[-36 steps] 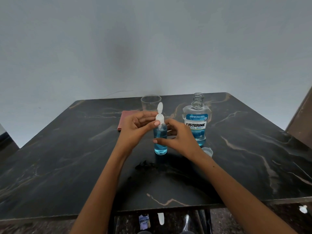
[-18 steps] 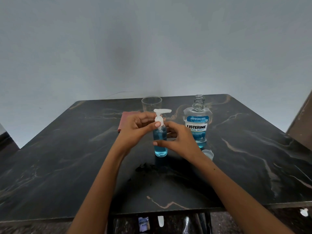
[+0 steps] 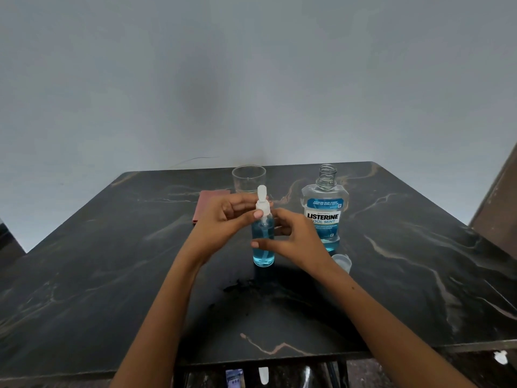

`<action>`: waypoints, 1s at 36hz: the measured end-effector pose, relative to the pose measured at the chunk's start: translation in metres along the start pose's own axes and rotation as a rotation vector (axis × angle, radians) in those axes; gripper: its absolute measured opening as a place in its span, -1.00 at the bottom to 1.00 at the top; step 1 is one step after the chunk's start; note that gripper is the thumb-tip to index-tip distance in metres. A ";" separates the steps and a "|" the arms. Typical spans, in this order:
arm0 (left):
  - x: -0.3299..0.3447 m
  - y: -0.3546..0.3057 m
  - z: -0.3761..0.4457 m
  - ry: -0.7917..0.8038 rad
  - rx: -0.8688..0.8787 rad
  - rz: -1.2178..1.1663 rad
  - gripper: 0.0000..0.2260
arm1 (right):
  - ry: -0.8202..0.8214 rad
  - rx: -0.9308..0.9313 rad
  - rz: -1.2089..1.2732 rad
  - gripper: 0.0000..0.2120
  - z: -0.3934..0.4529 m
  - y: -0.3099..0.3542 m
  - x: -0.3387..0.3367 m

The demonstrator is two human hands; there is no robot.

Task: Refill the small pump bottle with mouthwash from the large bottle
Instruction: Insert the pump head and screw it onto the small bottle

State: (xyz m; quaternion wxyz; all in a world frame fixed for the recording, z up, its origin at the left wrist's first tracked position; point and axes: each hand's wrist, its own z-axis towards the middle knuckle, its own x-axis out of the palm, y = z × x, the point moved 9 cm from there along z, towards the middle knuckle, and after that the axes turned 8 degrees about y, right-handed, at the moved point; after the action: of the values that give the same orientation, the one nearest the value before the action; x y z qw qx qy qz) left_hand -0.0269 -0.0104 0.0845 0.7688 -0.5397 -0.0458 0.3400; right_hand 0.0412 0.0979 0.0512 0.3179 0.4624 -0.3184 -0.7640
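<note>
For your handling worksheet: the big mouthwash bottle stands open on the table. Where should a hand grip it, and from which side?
Grip the mouthwash bottle round its narrow shoulder just under the open neck, coming from its free right side; the body is wide, and the hands and pump bottle crowd its left.

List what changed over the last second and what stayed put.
The pump head turned: its spout pointed right half a second ago and now faces away, as the left hand twists it. The right hand keeps holding the small bottle. The large bottle, its cap and the glass stayed.
</note>
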 end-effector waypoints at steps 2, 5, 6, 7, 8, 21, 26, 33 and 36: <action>0.001 -0.001 -0.002 -0.029 0.007 0.034 -0.73 | -0.009 0.003 -0.002 -0.51 0.000 -0.001 0.000; -0.003 -0.001 -0.008 -0.214 0.009 0.105 -0.69 | -0.027 -0.007 -0.027 -0.52 0.000 0.001 0.002; -0.005 -0.002 -0.010 -0.275 0.022 0.101 -0.70 | -0.035 -0.008 -0.029 -0.52 0.000 0.001 0.002; -0.006 -0.004 -0.011 -0.312 0.038 0.096 -0.72 | -0.042 -0.008 -0.031 -0.52 -0.001 0.002 0.003; -0.006 -0.005 -0.011 -0.325 0.049 0.099 -0.74 | -0.047 -0.008 -0.038 -0.52 -0.001 0.002 0.003; -0.005 0.000 0.001 -0.064 0.009 0.052 -0.77 | -0.048 -0.002 -0.076 -0.56 0.001 0.007 0.006; -0.014 0.002 0.001 -0.079 0.005 0.049 -0.70 | -0.039 -0.001 -0.069 -0.59 0.006 0.011 0.010; -0.022 0.011 -0.006 -0.087 -0.040 -0.016 -0.74 | -0.054 -0.013 -0.033 -0.50 0.008 0.014 0.021; -0.021 0.013 -0.011 -0.103 -0.047 0.009 -0.75 | -0.052 -0.012 0.001 -0.45 0.006 0.012 0.023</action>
State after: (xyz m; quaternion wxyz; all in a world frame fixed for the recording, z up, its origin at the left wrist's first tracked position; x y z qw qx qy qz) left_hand -0.0443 -0.0293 0.0752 0.7510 -0.5397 -0.0907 0.3695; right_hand 0.0298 0.0736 0.0512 0.3127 0.4402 -0.3224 -0.7775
